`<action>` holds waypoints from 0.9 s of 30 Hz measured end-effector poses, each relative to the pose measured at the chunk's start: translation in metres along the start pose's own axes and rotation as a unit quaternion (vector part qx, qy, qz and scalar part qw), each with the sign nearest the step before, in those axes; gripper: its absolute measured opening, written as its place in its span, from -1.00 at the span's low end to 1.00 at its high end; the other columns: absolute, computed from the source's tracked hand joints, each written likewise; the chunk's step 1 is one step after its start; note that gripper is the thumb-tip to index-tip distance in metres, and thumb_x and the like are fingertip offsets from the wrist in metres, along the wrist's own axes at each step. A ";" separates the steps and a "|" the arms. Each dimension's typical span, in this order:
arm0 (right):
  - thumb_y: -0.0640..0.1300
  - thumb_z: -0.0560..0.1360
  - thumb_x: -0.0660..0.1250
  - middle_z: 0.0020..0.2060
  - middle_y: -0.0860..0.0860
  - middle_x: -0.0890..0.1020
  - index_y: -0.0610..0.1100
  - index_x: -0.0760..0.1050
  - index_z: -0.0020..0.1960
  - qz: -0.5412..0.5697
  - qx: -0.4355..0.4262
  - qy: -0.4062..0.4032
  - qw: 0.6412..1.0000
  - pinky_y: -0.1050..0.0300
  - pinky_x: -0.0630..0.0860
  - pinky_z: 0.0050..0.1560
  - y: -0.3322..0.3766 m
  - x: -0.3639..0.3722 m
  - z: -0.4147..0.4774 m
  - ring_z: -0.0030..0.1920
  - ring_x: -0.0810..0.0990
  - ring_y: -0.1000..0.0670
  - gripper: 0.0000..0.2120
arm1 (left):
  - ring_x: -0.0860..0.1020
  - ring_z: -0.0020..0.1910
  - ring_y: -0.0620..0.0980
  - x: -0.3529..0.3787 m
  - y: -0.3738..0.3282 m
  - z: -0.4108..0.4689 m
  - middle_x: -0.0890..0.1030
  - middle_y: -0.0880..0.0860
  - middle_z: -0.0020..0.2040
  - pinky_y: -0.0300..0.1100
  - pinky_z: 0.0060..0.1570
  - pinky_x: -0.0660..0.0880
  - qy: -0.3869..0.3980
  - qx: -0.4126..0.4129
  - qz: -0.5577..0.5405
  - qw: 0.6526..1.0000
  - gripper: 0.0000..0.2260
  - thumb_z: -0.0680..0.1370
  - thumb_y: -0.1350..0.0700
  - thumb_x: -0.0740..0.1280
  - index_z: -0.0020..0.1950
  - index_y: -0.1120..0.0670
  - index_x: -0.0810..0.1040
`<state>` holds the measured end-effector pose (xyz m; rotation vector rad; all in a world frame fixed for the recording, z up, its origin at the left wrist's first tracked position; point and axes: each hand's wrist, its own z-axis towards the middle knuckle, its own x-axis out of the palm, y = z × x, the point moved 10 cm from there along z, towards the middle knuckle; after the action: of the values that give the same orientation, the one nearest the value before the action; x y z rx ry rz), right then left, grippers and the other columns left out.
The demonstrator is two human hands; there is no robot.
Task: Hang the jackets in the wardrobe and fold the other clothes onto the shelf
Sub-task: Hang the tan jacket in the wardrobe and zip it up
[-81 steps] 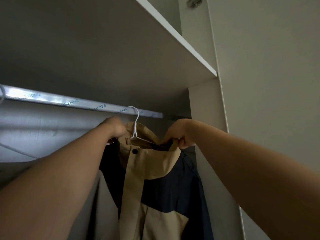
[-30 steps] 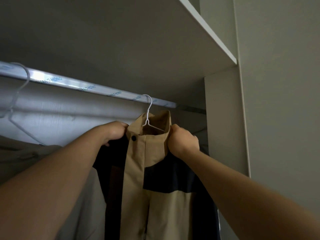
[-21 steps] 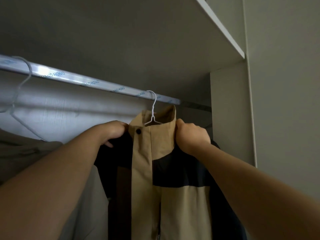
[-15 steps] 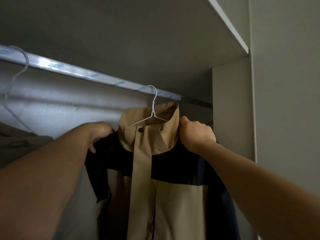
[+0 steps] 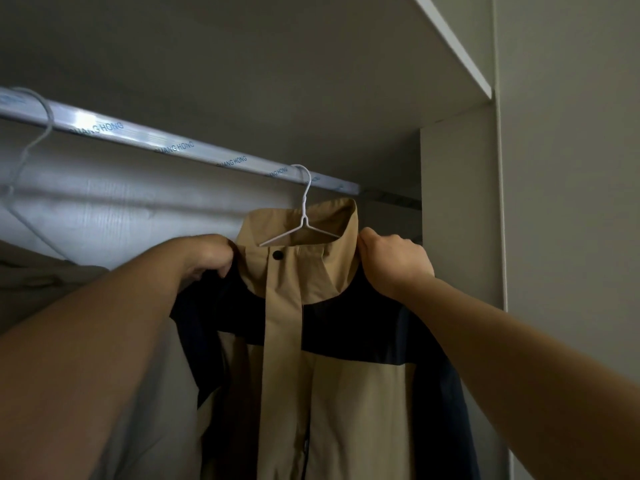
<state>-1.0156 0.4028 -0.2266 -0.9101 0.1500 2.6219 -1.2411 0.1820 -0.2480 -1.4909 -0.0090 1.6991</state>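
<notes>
Head view: the tan and navy jacket point(image 5: 346, 410) hangs at centre frame on a white wire hanger point(image 5: 304, 211) hooked over the rail point(image 5: 173, 147). The left hand point(image 5: 207, 252) curls its fingers round the dark shoulder left of the collar. The right hand point(image 5: 394, 261) clutches the collar's right edge.

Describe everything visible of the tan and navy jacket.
The tan and navy jacket looks like thin, smooth shell fabric: tan stand-up collar and front placket with a dark snap, navy band across chest and sleeves, tan below. It hangs upright, closed, on a white wire hanger hooked over the metal rail. The left hand and the right hand grip it on either side of the collar.
</notes>
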 end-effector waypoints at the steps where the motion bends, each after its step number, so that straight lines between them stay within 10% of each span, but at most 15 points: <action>1: 0.06 0.68 0.06 -0.33 0.08 0.45 0.10 0.17 -0.15 0.003 -0.003 0.009 1.000 0.18 0.19 -0.44 0.001 -0.001 0.001 -0.40 0.45 0.05 -0.77 | 0.55 0.06 0.23 0.001 0.001 -0.001 0.57 0.20 0.08 0.09 0.11 0.57 0.011 0.002 0.048 0.999 -0.69 0.41 0.40 0.28 0.11 0.19 0.60; 7: 0.26 0.65 0.08 -0.06 0.05 0.54 0.07 0.40 0.20 0.077 -0.005 0.041 0.996 0.07 0.46 -0.20 -0.008 -0.009 -0.016 -0.16 0.53 0.04 -0.67 | 0.56 0.09 0.14 -0.004 -0.001 0.006 0.57 0.16 0.19 -0.03 0.11 0.53 -0.041 0.040 0.176 0.983 -0.65 0.54 0.34 0.30 0.30 0.10 0.58; 14: -0.15 0.57 0.37 0.28 -0.09 0.38 -0.01 0.29 0.41 0.202 0.178 -0.024 0.963 -0.09 0.55 0.21 -0.052 -0.017 -0.076 0.22 0.49 -0.15 -0.54 | 0.55 0.26 0.11 0.002 -0.004 0.002 0.53 0.18 0.34 -0.16 0.17 0.48 -0.048 0.012 0.331 0.942 -0.59 0.57 0.29 0.36 0.43 0.18 0.48; 27: -0.33 0.55 0.17 0.17 -0.15 0.59 -0.07 0.41 0.43 0.198 0.216 -0.014 0.956 -0.02 0.54 0.11 -0.077 -0.007 -0.105 0.14 0.57 -0.21 -0.52 | 0.52 0.29 0.14 -0.003 0.007 0.008 0.48 0.19 0.38 -0.11 0.25 0.43 -0.068 -0.013 0.340 0.938 -0.67 0.65 0.22 0.27 0.43 0.17 0.47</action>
<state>-0.9213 0.4500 -0.3037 -0.7445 0.9451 2.7738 -1.2522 0.1802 -0.2467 -1.4862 0.4607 2.3502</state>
